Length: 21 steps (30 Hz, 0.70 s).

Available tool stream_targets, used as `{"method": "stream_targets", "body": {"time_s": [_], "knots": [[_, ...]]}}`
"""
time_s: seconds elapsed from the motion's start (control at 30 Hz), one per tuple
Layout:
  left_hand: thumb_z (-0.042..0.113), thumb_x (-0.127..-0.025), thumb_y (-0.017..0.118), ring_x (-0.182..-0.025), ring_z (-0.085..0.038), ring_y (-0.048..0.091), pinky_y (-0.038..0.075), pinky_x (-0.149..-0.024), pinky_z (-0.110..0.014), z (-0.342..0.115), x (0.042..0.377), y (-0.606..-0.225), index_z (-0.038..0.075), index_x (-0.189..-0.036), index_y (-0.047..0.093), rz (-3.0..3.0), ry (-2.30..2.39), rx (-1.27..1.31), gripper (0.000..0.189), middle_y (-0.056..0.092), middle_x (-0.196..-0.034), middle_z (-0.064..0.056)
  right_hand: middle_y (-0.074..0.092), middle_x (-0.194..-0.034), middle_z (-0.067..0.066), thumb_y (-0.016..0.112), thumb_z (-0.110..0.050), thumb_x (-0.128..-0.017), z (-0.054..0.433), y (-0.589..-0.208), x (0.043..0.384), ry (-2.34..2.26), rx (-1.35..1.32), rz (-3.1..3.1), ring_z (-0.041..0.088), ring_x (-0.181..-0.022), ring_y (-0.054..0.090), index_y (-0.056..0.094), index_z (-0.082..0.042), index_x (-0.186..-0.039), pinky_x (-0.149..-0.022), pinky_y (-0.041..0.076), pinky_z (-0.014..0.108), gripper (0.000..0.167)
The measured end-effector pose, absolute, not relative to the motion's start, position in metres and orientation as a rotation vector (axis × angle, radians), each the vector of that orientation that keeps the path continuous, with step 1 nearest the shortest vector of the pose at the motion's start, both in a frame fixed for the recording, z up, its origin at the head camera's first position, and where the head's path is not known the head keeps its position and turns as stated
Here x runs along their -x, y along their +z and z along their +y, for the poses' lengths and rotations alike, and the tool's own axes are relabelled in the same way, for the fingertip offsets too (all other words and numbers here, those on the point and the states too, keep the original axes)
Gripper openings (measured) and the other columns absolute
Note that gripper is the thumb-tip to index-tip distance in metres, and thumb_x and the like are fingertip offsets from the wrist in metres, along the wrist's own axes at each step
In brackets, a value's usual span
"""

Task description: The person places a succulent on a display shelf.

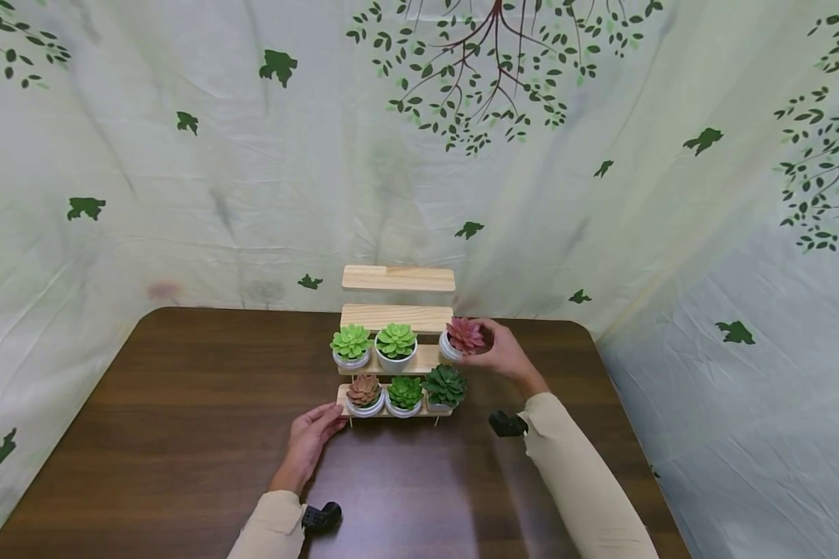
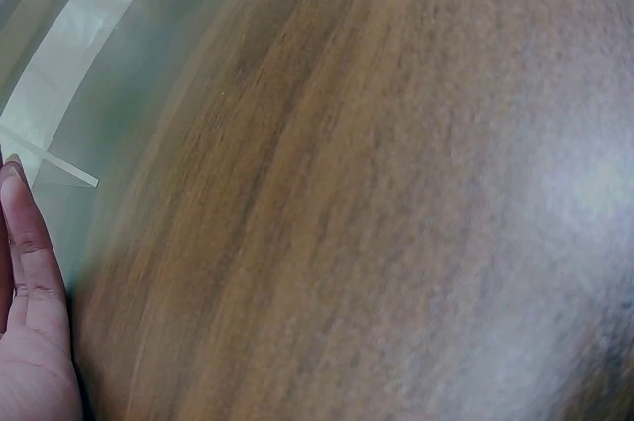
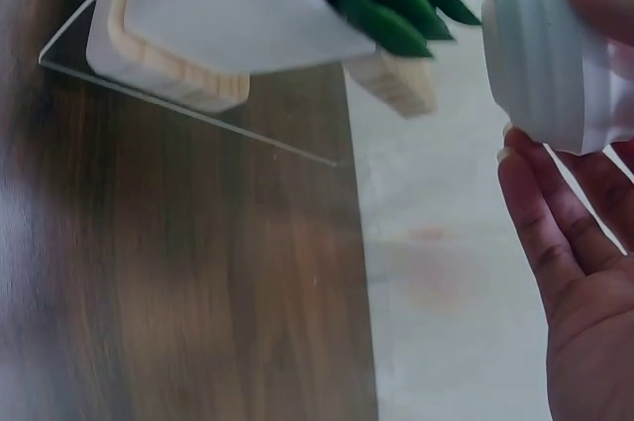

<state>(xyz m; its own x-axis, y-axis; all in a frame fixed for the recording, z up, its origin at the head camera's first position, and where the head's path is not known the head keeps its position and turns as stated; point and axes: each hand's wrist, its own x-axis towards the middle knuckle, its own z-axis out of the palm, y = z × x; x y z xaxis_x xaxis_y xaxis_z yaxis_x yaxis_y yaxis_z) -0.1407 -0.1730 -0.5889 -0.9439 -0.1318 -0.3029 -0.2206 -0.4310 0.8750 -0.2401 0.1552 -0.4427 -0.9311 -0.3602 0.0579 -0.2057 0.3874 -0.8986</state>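
In the head view a tiered display stand has pale wooden shelves [image 1: 397,317] and clear side panels. My right hand [image 1: 505,359] grips a potted red succulent [image 1: 465,335] at the right end of the second shelf from the bottom; its white pot [image 3: 540,54] is between thumb and fingers in the right wrist view. Two light-green succulents [image 1: 395,340] stand on that same shelf. Below them are a brownish succulent [image 1: 364,390], a green one [image 1: 405,393] and a dark-green one [image 1: 445,385]. My left hand [image 1: 311,442] touches the bottom shelf's left end, fingers fairly straight.
The stand rests on a dark brown wooden table [image 1: 203,411], near its back edge. Behind it hangs a pale curtain [image 1: 252,171] printed with leaves and branches. Black wrist devices [image 1: 322,517] sit by both sleeves. The upper two shelves bear no pots.
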Motion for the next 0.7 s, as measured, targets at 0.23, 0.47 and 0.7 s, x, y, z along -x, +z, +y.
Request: {"method": "stream_targets", "body": {"time_s": [0.23, 0.47, 0.7], "knots": [[0.004, -0.093, 0.062, -0.076, -0.01, 0.065, 0.056, -0.076, -0.022, -0.173, 0.141, -0.586, 0.009, -0.088, 0.069, 1.64, 2.553, 0.519, 0.01, 0.069, -0.082, 0.003, 0.063, -0.114, 0.017, 0.087, -0.005, -0.067, 0.146, -0.467, 0.251, -1.56, 0.514, 2.555, 0.022, -0.098, 0.059, 0.057, 0.003, -0.117, -0.086, 0.051, 0.032, 0.058], [0.004, -0.094, 0.061, -0.077, -0.01, 0.065, 0.056, -0.076, -0.022, -0.174, 0.14, -0.586, 0.008, -0.089, 0.069, 1.643, 2.546, 0.513, 0.01, 0.069, -0.081, 0.002, 0.064, -0.114, 0.013, 0.088, -0.011, -0.067, 0.137, -0.471, 0.246, -1.558, 0.43, 2.626, 0.024, -0.103, 0.058, 0.06, -0.002, -0.117, -0.093, 0.049, 0.041, 0.058], [0.001, -0.094, 0.059, -0.075, -0.01, 0.065, 0.056, -0.075, -0.022, -0.173, 0.141, -0.589, 0.01, -0.086, 0.069, 1.639, 2.565, 0.499, 0.015, 0.069, -0.08, 0.002, 0.064, -0.114, 0.013, 0.088, -0.013, -0.067, 0.13, -0.473, 0.24, -1.563, 0.376, 2.661, 0.024, -0.102, 0.06, 0.061, -0.002, -0.121, -0.091, 0.052, 0.042, 0.061]]}}
